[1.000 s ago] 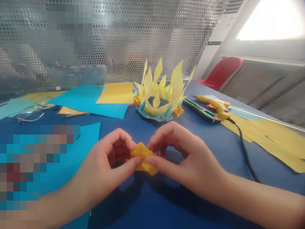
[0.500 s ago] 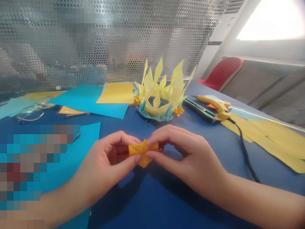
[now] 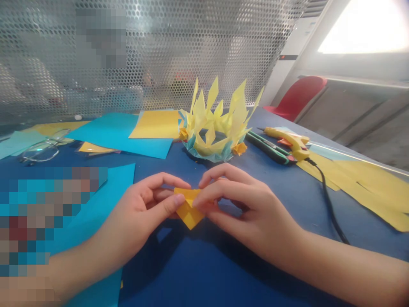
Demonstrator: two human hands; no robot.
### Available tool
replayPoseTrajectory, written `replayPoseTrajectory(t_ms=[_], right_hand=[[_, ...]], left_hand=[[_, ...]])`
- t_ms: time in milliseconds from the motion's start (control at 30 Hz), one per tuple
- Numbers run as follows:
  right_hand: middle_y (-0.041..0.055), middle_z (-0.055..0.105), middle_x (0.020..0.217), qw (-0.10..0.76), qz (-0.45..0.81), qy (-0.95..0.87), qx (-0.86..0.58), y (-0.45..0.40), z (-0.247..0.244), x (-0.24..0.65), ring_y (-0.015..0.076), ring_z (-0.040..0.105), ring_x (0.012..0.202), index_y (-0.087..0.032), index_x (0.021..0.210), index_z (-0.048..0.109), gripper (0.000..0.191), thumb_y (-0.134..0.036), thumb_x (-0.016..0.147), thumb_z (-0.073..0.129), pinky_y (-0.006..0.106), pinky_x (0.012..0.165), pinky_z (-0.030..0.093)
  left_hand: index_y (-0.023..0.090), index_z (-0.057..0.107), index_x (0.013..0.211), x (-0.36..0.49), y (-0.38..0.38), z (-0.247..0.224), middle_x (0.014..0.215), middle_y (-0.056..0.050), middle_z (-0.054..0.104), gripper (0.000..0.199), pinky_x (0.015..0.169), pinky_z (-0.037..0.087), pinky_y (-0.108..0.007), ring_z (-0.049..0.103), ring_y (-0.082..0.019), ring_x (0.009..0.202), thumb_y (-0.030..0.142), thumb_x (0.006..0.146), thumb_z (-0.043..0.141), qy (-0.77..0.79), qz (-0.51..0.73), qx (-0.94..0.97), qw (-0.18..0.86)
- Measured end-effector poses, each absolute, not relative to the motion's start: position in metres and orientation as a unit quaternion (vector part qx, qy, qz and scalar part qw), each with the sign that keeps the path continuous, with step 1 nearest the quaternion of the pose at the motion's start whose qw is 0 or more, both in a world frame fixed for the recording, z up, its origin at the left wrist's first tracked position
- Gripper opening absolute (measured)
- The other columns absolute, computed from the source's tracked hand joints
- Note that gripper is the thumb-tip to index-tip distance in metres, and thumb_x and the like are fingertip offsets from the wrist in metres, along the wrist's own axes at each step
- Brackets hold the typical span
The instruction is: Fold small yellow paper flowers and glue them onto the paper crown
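Observation:
Between my two hands is a small folded piece of yellow-orange paper [image 3: 191, 216], its pointed corner facing down toward me. My left hand [image 3: 145, 213] pinches its left edge, thumb in front and fingers behind. On the other side, the fingertips of my right hand [image 3: 246, 202] close on its right part and cover it. Just beyond my hands stands a yellow paper crown [image 3: 207, 147] with tall points, a pale blue-green base and small orange paper flowers.
A yellow glue gun [image 3: 298, 147] with a black cord and a green-black cutter [image 3: 270, 149] lie at right, beside yellow paper strips [image 3: 370, 187]. Blue sheets [image 3: 128, 130], an orange sheet [image 3: 156, 124] and eyeglasses [image 3: 41, 152] are at left. A perforated metal screen [image 3: 166, 51] stands behind.
The paper has been turned or refolded: its crossed folds gave way to a flatter face with a larger downward point. My right fingers have shifted on it, and the left thumb moved slightly up.

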State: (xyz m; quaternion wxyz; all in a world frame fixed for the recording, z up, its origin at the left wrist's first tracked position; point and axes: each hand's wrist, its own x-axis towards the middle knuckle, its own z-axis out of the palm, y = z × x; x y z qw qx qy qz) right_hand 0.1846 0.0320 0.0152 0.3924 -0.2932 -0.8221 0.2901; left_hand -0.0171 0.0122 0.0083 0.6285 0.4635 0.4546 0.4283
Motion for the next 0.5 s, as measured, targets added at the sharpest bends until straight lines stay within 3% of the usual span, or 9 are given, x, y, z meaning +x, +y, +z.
replayPoseTrajectory(t_ms=[333, 433, 500], right_hand=[[0.0042, 0.059, 0.094, 0.348, 0.272, -0.854, -0.276, 0.0317, 0.0160, 0.1869, 0.0073, 0.063, 0.073, -0.015, 0.085, 0.070, 0.013, -0.006, 0.087, 0.060, 0.017, 0.074, 0.054], [0.0031, 0.060, 0.092, 0.351, 0.309, -0.837, -0.284, 0.0290, 0.0155, 0.1847, 0.0096, 0.064, 0.075, -0.016, 0.087, 0.064, 0.007, -0.010, 0.085, 0.063, 0.020, 0.075, 0.055], [0.0019, 0.062, 0.088, 0.352, 0.361, -0.807, -0.307, 0.0274, 0.0149, 0.1830, 0.0120, 0.065, 0.074, -0.018, 0.093, 0.057, 0.014, -0.015, 0.083, 0.067, 0.024, 0.072, 0.056]], left_hand=[[0.022, 0.065, 0.097, -0.0087, 0.0076, 0.0179, 0.064, 0.005, 0.077, 0.020, 0.061, 0.056, -0.016, 0.074, -0.013, 0.064, 0.017, 0.080, 0.075, 0.500, 0.427, 0.443, 0.609], [0.023, 0.063, 0.099, -0.0096, 0.0064, 0.0178, 0.065, 0.004, 0.077, 0.025, 0.060, 0.056, -0.017, 0.074, -0.014, 0.063, 0.022, 0.078, 0.077, 0.500, 0.416, 0.465, 0.601], [0.024, 0.063, 0.100, -0.0094, 0.0049, 0.0177, 0.066, 0.004, 0.078, 0.028, 0.060, 0.057, -0.019, 0.075, -0.016, 0.065, 0.024, 0.077, 0.077, 0.504, 0.414, 0.472, 0.593]])
